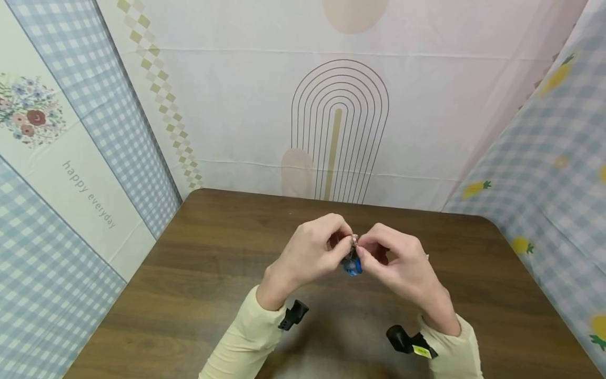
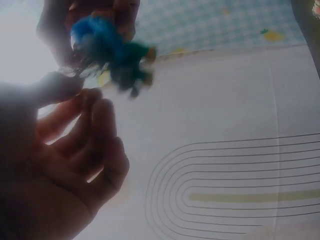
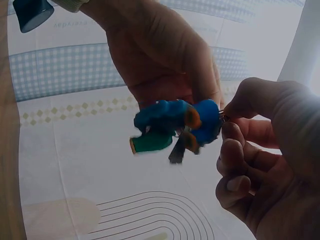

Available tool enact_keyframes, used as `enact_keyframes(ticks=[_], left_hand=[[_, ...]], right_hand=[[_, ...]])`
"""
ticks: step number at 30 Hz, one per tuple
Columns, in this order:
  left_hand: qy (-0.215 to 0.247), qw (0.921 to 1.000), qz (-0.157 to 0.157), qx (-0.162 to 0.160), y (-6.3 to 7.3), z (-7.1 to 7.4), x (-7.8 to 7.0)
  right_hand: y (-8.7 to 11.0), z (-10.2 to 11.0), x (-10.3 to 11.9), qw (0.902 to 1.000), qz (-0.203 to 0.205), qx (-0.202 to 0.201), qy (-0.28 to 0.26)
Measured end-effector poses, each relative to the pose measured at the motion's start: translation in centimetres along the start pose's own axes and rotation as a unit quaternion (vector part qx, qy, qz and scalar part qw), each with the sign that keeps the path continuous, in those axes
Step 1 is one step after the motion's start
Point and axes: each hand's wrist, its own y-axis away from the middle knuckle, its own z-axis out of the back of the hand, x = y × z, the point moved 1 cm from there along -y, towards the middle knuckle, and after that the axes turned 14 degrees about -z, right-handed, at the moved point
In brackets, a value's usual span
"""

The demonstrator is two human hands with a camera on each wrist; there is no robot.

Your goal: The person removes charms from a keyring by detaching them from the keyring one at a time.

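Observation:
Above the table, both hands meet at a small keychain [image 1: 352, 265] with a metal ring [image 1: 354, 240] at its top. My left hand [image 1: 310, 252] pinches the ring between thumb and forefinger. From the other side, the right hand [image 1: 400, 263] pinches it with thumb and forefinger too. Below the fingertips dangles a blue and green figure [image 3: 162, 120] with orange parts and a dark strip, seen from the side in the right wrist view. In the left wrist view the figure [image 2: 112, 52] is blurred, and strong backlight washes out the ring.
The brown wooden table [image 1: 199, 252] spreads beneath the hands. A white patterned cloth [image 1: 236, 105] hangs behind it, with blue checked cloths [image 1: 544, 173] at the sides. Each wrist wears a black camera [image 1: 294, 315] over a pale yellow sleeve [image 1: 246, 337].

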Motion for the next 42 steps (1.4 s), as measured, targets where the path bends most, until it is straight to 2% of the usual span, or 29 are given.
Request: enact_keyframes(ticks=[6,11,15,18,22,26,33,37,42], left_hand=[[0.001,0.9998,-0.012,0.013,-0.10,-0.05,-0.14],[-0.022,0.9997,0.010,0.001,-0.11,-0.24,-0.21],[-0.011,0.9995,0.029,-0.005,-0.07,-0.32,-0.38],[0.002,0.9997,0.021,0.006,-0.12,-0.37,-0.50],[0.007,0.9998,-0.006,0.019,-0.19,-0.35,-0.56],[0.003,0.9998,-0.019,0.008,-0.18,-0.29,-0.54],[-0.013,0.9998,0.004,-0.015,-0.09,-0.24,-0.56],[0.002,0.9997,0.019,-0.014,-0.08,-0.25,-0.61],[0.030,0.9995,0.007,0.000,-0.10,-0.05,-0.56]], right_hand=[[0.10,0.16,0.07,1.0000,0.000,0.000,0.001],[0.19,0.13,0.09,1.0000,-0.005,0.003,0.002],[0.11,0.06,0.15,1.0000,0.001,0.006,-0.001],[0.07,0.08,0.23,0.9999,0.009,0.005,-0.002],[0.08,0.14,0.33,0.9999,0.017,0.004,-0.001],[0.13,0.25,0.42,0.9997,0.021,-0.004,-0.007],[0.15,0.39,0.45,0.9998,0.012,-0.003,-0.013],[0.14,0.39,0.44,0.9999,0.011,-0.002,-0.011],[0.13,0.44,0.57,0.9998,0.011,-0.001,-0.014]])
